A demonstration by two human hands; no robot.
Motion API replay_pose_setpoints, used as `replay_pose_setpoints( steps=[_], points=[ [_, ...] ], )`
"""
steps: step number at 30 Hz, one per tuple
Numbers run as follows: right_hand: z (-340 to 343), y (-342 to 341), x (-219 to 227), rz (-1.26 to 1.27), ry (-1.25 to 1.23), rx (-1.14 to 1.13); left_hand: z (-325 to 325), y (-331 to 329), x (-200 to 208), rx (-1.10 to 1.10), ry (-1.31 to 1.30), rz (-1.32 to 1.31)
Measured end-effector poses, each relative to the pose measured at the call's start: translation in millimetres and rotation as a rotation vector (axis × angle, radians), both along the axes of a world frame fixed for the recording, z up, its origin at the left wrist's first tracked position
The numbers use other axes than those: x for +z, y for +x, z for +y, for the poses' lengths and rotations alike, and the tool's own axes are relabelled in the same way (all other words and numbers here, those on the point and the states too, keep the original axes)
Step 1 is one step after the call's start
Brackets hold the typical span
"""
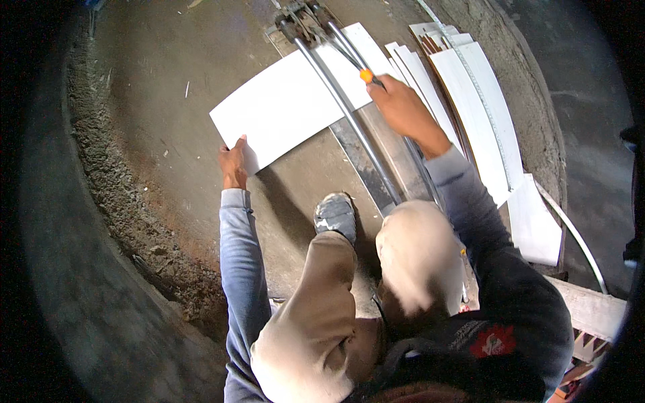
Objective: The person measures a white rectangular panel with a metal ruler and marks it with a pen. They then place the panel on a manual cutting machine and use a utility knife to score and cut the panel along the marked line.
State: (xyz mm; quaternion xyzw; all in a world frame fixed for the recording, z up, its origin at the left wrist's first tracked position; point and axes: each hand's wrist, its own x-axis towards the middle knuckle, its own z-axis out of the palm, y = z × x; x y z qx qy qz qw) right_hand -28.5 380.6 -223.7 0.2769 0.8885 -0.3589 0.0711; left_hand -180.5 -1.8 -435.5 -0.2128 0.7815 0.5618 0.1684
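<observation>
A large white tile (279,101) lies across the bed of a manual tile cutter (373,154), beneath its two metal rails. My left hand (233,163) pinches the tile's near left corner, thumb on top and the other fingers partly hidden. With my right hand (403,111) I grip the cutter's handle (367,76), which has an orange part showing beyond my fist. The handle's rod runs forward to the dark carriage (306,25) at the far end of the rails. The tile sticks out well to the left of the rails.
Several white tile strips (474,114) lie to the right of the cutter, with a long graduated strip (485,101) over them. A smaller white piece (534,225) and a curved pale tube (579,243) are nearer me. My shoe (335,216) stands left of the cutter; rough rubble (144,221) edges the floor.
</observation>
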Motion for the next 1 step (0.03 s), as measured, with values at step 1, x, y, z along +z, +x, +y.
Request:
replay_pose_setpoints(
  steps=[1],
  points=[
    [2.2, -0.6, 3.4, 0.007, -0.034, 0.013, -2.5, -7.2, -6.0, 0.0, 0.007, -0.013]
  ],
)
